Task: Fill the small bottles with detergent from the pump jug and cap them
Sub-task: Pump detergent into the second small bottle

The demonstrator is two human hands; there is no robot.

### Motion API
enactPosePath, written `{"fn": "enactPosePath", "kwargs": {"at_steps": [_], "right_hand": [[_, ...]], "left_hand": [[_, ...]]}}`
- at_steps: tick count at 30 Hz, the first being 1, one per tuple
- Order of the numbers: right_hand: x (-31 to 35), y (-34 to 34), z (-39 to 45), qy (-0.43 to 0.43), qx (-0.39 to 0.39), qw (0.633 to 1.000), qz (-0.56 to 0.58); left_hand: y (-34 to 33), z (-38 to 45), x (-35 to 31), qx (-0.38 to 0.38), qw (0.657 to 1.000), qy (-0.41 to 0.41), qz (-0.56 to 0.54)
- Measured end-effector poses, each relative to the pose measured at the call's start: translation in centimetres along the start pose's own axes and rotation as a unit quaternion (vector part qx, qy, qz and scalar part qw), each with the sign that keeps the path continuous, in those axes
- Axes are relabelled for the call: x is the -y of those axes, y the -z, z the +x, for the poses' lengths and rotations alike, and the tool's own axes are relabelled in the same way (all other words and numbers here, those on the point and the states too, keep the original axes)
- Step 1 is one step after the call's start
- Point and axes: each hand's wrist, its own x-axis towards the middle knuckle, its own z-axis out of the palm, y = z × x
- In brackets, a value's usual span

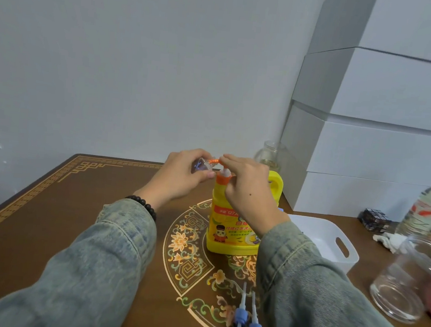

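Note:
A yellow detergent jug [231, 226] with an orange pump head [216, 161] stands on the table's middle. My left hand [181, 175] grips a small clear bottle [202, 165], tilted with its mouth at the pump's orange spout. My right hand [249, 185] rests on top of the pump, fingers curved over the head. Two blue pump caps [245, 323] with long tubes lie on the table near its front edge, beside my right sleeve.
A white plastic basket [343, 250] sits right of the jug. A clear jar [409, 285] lies at the far right, with a plastic water bottle [427, 209], a dark cube [374, 218] and crumpled tissue [389, 240] behind it. White boxes [387, 133] stack at the back right.

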Motion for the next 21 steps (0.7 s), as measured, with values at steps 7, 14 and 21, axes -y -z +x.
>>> {"fn": "enactPosePath", "kwargs": {"at_steps": [7,14,21], "right_hand": [[0.4,1.1,0.6,-0.012,0.034,0.999,-0.020],[0.5,0.5,0.2,-0.037,0.042,0.998,-0.012],[0.3,0.3,0.8,-0.040,0.017,0.999,0.000]], "left_hand": [[0.3,-0.2,-0.2,0.003,1.000,-0.002,-0.008],[-0.5,-0.7,0.3,0.011,1.000,0.016,-0.021],[-0.3,-0.3,0.5,0.004,0.999,0.022,-0.045]]}}
